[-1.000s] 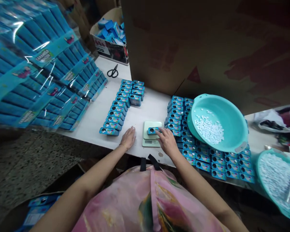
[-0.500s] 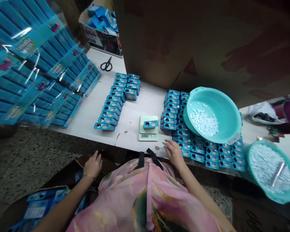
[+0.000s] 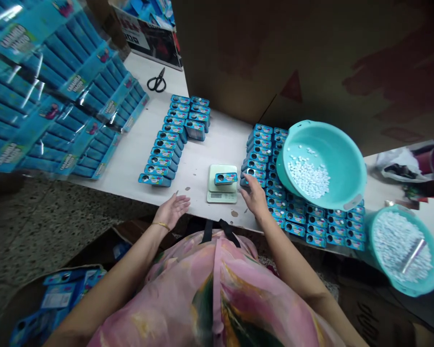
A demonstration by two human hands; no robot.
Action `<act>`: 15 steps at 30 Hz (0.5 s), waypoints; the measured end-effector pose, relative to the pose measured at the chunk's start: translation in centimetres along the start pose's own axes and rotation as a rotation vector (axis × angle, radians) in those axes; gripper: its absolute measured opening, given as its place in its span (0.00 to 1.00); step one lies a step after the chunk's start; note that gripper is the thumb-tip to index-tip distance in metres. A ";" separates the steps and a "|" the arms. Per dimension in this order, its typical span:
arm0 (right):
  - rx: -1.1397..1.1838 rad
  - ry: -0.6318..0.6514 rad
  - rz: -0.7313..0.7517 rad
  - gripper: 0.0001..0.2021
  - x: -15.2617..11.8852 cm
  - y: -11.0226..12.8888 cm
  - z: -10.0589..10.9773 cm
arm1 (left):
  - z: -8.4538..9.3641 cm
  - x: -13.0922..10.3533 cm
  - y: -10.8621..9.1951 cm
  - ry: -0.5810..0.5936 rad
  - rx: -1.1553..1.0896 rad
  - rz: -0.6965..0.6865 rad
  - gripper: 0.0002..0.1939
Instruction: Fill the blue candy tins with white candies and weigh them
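Observation:
My left hand (image 3: 172, 210) is at the table's front edge with its fingers apart and nothing in it. My right hand (image 3: 253, 195) is just right of the small pale green scale (image 3: 222, 197), fingers spread and holding nothing. One blue box (image 3: 226, 179) lies on the scale, touched by neither hand. Left of the scale, blue boxes (image 3: 160, 171) stand in a long row and a short one. More blue boxes (image 3: 255, 164) stand in rows behind and beside my right hand. A turquoise basin (image 3: 343, 159) with white pieces sits over some of them.
A second turquoise basin (image 3: 425, 284) of white pieces, with a metal scoop in it, is at the right. Black scissors (image 3: 156, 84) lie at the back left. Wrapped blue packs (image 3: 68, 86) stack at the left. A carton with blue boxes (image 3: 58, 299) is below the table.
My left hand has come up and right, from below the table to its front edge. My right hand has moved forward beside the scale. The view has shifted slightly.

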State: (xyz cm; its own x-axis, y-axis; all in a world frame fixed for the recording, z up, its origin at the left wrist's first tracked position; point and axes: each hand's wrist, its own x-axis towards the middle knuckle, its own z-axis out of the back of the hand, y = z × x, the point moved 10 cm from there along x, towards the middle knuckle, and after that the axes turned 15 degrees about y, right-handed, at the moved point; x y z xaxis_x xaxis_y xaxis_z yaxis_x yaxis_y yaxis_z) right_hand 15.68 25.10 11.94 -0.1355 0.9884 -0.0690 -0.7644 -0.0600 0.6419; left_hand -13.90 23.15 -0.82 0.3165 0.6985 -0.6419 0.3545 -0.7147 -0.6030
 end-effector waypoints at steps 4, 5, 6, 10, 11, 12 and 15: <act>0.068 0.025 -0.037 0.26 1.1 -0.9 -0.7 | -4.1 1.4 -0.1 0.117 -0.088 0.049 0.19; 0.099 0.042 -0.048 0.27 1.5 -1.2 -1.2 | -4.8 1.7 -0.1 0.129 -0.089 0.057 0.19; 0.134 0.059 -0.059 0.28 1.9 -1.5 -1.8 | -5.3 2.1 -0.2 0.140 -0.091 0.064 0.19; 0.208 0.090 -0.082 0.28 3.0 -1.1 -2.6 | -6.3 3.2 -0.8 0.169 -0.100 0.080 0.20; 0.185 0.077 -0.067 0.26 2.8 -0.5 -1.8 | -6.4 3.2 -0.9 0.177 -0.102 0.086 0.20; 0.138 0.047 -0.046 0.25 2.5 0.1 -0.3 | -6.4 3.2 -1.1 0.185 -0.104 0.091 0.20; -0.092 -0.158 -0.063 0.19 0.3 0.1 7.4 | -5.6 3.1 -1.3 0.185 -0.098 0.091 0.18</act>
State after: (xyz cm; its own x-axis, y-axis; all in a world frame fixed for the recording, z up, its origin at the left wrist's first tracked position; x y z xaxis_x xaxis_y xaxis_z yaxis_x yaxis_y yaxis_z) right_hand 20.20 26.42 17.63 0.0096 0.9998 0.0191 -0.8236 -0.0029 0.5671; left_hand -8.47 26.45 0.70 0.5036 0.6323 -0.5887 0.3982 -0.7746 -0.4913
